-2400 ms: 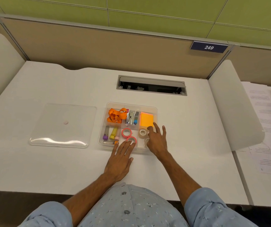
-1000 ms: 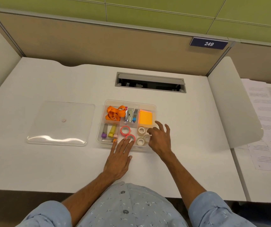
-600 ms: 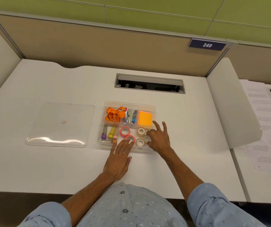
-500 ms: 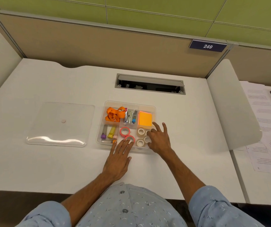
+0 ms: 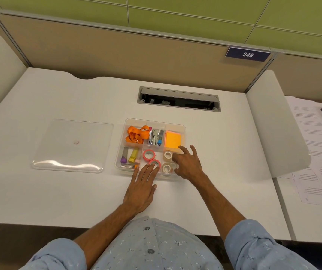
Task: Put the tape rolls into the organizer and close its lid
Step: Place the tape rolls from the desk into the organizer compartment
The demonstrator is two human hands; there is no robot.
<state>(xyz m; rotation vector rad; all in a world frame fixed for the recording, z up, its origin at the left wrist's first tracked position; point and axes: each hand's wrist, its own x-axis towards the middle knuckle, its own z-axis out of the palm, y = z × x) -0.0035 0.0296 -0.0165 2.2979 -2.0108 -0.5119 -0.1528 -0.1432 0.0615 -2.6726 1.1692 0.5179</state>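
On desk: organizer (image 5: 183,128) long axis left-right | lid (image 5: 72,146) flat, left

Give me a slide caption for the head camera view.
Both hands, left and right, settle tape rolls in the open organizer; lid lies aside.

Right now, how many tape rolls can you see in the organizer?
5. Two pink rolls in the middle front compartment, one behind the other. Three clear rolls in the right front compartment: back, front, and one by the right hand, which may hide more.
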